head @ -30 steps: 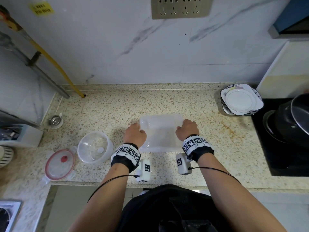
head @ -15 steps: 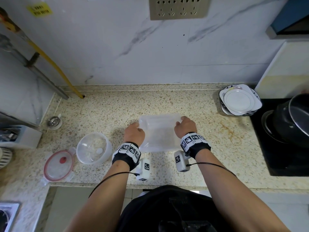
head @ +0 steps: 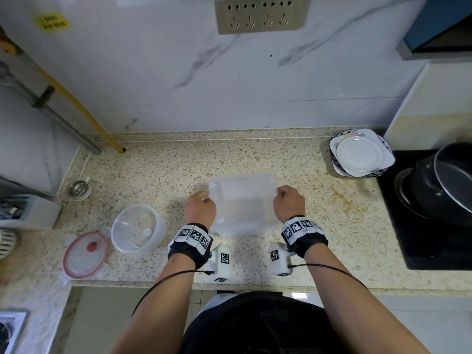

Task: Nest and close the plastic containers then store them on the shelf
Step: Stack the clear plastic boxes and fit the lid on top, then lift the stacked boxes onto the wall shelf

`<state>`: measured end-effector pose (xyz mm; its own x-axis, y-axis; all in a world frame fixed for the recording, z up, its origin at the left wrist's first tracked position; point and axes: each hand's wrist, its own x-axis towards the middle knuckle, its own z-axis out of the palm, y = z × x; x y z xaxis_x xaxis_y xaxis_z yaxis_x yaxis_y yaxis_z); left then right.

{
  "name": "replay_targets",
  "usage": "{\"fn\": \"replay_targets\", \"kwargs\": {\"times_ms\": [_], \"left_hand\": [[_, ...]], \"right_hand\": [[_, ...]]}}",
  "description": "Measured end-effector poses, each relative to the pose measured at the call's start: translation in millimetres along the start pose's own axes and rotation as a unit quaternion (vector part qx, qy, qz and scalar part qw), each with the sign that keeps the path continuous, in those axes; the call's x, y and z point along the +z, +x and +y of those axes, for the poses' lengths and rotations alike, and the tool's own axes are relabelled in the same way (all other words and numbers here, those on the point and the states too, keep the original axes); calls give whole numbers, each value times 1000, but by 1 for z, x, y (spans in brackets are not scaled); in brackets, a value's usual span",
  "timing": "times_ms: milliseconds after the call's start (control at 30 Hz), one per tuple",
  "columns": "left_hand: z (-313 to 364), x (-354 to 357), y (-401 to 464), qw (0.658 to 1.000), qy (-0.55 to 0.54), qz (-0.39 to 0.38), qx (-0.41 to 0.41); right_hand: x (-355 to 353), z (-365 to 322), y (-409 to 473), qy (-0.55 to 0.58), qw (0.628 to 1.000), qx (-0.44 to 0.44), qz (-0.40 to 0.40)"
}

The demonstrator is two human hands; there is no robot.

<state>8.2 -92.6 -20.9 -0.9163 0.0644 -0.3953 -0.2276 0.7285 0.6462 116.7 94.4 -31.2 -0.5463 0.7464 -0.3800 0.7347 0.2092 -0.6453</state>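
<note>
A clear rectangular plastic container (head: 242, 208) with its lid on top stands on the speckled counter (head: 255, 154) in front of me. My left hand (head: 200, 209) grips the lid's left edge and my right hand (head: 288, 201) grips its right edge. The far side of the lid looks slightly raised. To the left stands a round clear container (head: 138, 227), open, with a small white piece inside. Its round lid with a red rim (head: 85, 255) lies flat on the counter beside it, nearer the front edge.
A stack of white plates (head: 361, 153) sits at the back right. A black pot (head: 441, 182) stands on the dark hob at the right. A small metal cap (head: 79, 189) lies at the left. A yellow pipe (head: 81, 108) runs down the wall.
Both hands have slid a little further along the lid's side edges toward the far corners. The container has stayed in place.
</note>
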Motion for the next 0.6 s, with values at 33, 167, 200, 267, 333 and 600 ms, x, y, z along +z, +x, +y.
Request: {"fn": "replay_targets", "kwargs": {"times_ms": [33, 167, 200, 267, 333, 600], "left_hand": [[5, 0, -3, 1000, -5, 9, 4], [29, -1, -17, 997, -42, 51, 36], [35, -2, -20, 996, -52, 57, 42], [45, -2, -28, 995, -63, 65, 52], [55, -3, -36, 992, -73, 78, 63], [92, -22, -67, 981, -107, 136, 85]], "right_hand": [[-5, 2, 1, 20, 1000, 1, 8], [-27, 7, 3, 72, 996, 2, 46], [-32, 7, 3, 80, 995, -1, 52], [-44, 8, 3, 98, 993, -8, 59], [-54, 7, 3, 113, 991, -14, 67], [-98, -14, -11, 208, 972, -60, 93]]}}
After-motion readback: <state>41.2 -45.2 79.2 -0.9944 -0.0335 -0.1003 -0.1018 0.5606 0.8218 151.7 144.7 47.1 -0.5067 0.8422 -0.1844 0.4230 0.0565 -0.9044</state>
